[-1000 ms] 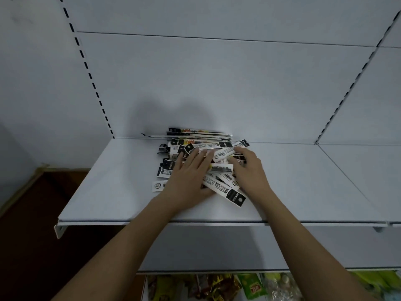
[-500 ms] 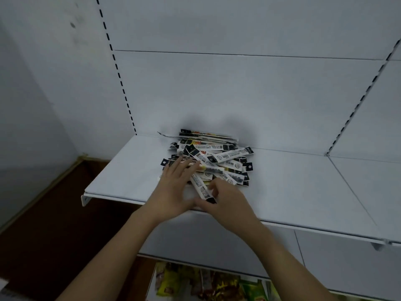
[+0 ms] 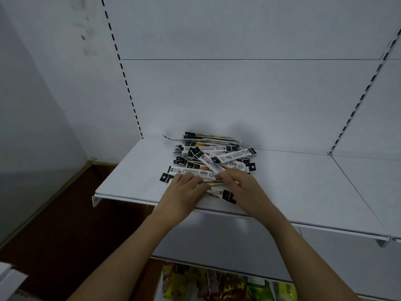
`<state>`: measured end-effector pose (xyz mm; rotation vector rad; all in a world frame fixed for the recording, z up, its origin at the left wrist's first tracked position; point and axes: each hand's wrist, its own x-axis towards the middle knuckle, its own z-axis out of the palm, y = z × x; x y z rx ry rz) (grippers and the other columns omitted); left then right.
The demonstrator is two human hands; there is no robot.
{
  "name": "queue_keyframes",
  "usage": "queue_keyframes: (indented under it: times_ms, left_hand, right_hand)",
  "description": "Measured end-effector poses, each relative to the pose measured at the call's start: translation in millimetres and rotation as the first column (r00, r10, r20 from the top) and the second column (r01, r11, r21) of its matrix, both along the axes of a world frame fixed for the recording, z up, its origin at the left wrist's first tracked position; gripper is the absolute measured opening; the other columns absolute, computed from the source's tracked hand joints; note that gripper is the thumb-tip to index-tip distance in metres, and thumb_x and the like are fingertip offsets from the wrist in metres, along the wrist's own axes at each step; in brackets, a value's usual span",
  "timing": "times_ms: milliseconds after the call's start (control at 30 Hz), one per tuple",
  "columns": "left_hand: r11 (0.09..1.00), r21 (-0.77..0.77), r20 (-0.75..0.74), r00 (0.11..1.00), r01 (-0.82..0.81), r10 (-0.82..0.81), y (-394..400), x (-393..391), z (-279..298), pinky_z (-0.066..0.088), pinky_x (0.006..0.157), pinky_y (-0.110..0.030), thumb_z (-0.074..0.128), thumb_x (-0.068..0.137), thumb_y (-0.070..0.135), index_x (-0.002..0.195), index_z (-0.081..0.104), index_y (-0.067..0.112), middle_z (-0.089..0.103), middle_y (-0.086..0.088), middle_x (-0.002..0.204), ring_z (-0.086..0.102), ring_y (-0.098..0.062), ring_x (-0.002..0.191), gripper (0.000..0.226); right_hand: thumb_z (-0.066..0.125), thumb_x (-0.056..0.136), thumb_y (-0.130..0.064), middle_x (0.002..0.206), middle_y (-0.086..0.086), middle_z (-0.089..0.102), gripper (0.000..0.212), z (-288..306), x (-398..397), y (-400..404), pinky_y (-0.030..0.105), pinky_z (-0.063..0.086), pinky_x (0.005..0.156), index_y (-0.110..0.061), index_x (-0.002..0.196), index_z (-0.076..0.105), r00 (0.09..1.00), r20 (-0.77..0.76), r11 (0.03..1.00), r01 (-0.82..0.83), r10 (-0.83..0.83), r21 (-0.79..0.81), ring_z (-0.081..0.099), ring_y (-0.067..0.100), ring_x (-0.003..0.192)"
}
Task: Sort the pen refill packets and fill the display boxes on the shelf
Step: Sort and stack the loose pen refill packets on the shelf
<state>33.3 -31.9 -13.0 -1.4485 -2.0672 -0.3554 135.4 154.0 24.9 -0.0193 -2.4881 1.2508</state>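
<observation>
Packets (image 3: 213,158) lie in a loose heap on the white shelf (image 3: 303,187), toward its left half and reaching from near the back panel (image 3: 238,94) to near the front lip. Each is a long, narrow strip, white with a black end tab. Long axes in the rear of the heap run mostly left to right, roughly parallel to the back panel. One upper packet (image 3: 235,156) lies left-right with its black tab pointing right and slightly away. Another (image 3: 208,162) crosses it on a diagonal, black tab at the far left end, the other end pointing toward the near right. A front packet (image 3: 191,171) lies nearly level, left to right, with a separate black tab (image 3: 165,177) showing just beside the heap's near left corner.

Left hand (image 3: 184,190) rests palm down on the near edge of the heap, fingers fairly straight and laid over the packets, pointing right and away. Right hand (image 3: 243,187) sits just beside it, fingers bent inward toward the left hand, tips on the packets; whether they actually pinch one cannot be told. A black-tabbed packet end (image 3: 227,195) shows between the two wrists, near the shelf's front lip.

Below, a lower shelf holds coloured goods (image 3: 217,283), too blurred to identify. A brown floor (image 3: 54,224) lies to the left.
</observation>
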Motion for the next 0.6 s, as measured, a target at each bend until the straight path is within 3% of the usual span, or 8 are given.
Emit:
queue_keyframes:
  times_ms: [67,133,233,367,467,533,600]
  left_hand:
    - [0.997,0.053,0.039,0.998,-0.048,0.046,-11.1,-5.7,1.2,0.036,0.073,-0.032,0.070,0.078,0.000,0.107,0.055,0.019,0.065,-0.001,0.092,0.057,-0.024,0.083,0.038]
    - [0.988,0.111,0.101,0.990,-0.108,0.097,-26.0,-11.3,6.7,0.042,0.069,-0.036,0.064,0.078,-0.003,0.110,0.050,0.019,0.064,-0.005,0.087,0.058,-0.027,0.076,0.041]
    - [0.986,0.140,0.139,0.987,-0.094,0.074,-47.1,-22.0,10.5,0.042,0.065,-0.036,0.048,0.093,0.020,0.115,0.056,0.013,0.059,-0.005,0.092,0.053,-0.025,0.079,0.024]
    - [0.998,-0.011,0.084,0.994,-0.068,0.069,-44.7,-32.5,6.2,0.045,0.073,-0.035,0.051,0.092,0.056,0.116,0.066,0.016,0.060,-0.003,0.104,0.052,-0.022,0.090,0.049]
    - [0.998,-0.033,-0.003,0.999,-0.052,0.052,-38.4,-36.6,5.4,0.038,0.083,-0.036,0.052,0.088,0.057,0.113,0.066,0.021,0.063,0.000,0.107,0.050,-0.023,0.100,0.047]
    - [1.000,0.015,-0.062,0.998,-0.028,0.029,-37.1,-43.3,5.8,0.035,0.086,-0.037,0.062,0.087,0.032,0.104,0.062,0.019,0.065,0.000,0.097,0.052,-0.024,0.095,0.022]
    - [0.998,0.051,-0.028,0.999,-0.026,0.027,-38.5,-50.7,7.2,0.039,0.080,-0.037,0.074,0.073,0.003,0.104,0.056,0.018,0.065,-0.002,0.093,0.057,-0.026,0.084,0.040]
  right_hand:
    - [0.053,0.100,-0.012,0.104,-0.008,0.066,0.020,1.7,-10.6,-4.1,0.015,0.043,0.081,-0.017,0.109,0.071,0.990,-0.119,0.996,0.082,-0.078,0.030,0.058,0.004,0.094]
    - [0.059,0.095,-0.010,0.104,-0.013,0.059,0.019,-1.0,-20.3,-10.0,0.017,0.042,0.080,-0.016,0.111,0.069,0.996,-0.093,0.979,0.035,-0.016,0.203,0.054,0.004,0.094]
    - [0.065,0.092,-0.027,0.100,-0.014,0.051,0.016,-10.6,-25.4,-24.9,0.030,0.044,0.075,-0.020,0.106,0.066,0.993,0.111,0.897,-0.073,0.027,0.437,0.054,0.012,0.096]
    - [0.063,0.091,-0.018,0.101,-0.006,0.064,0.019,-9.6,-28.0,-33.6,0.029,0.043,0.073,-0.021,0.108,0.071,0.994,0.090,0.860,0.008,-0.063,0.510,0.056,0.015,0.098]
    - [0.066,0.089,-0.007,0.094,-0.015,0.067,0.025,6.2,-31.4,-38.6,0.016,0.041,0.078,-0.020,0.109,0.076,0.992,0.124,0.957,-0.018,-0.018,0.291,0.056,-0.002,0.088]
    - [0.063,0.092,-0.004,0.088,-0.016,0.069,0.021,16.2,-35.9,-41.0,0.011,0.043,0.073,-0.016,0.103,0.077,0.994,0.109,0.999,-0.016,0.013,0.032,0.060,-0.003,0.080]
    - [0.059,0.097,-0.014,0.091,-0.008,0.072,0.017,16.1,-43.5,-36.6,0.020,0.045,0.074,-0.018,0.099,0.075,0.990,0.036,0.990,0.136,-0.135,-0.028,0.062,0.003,0.084]
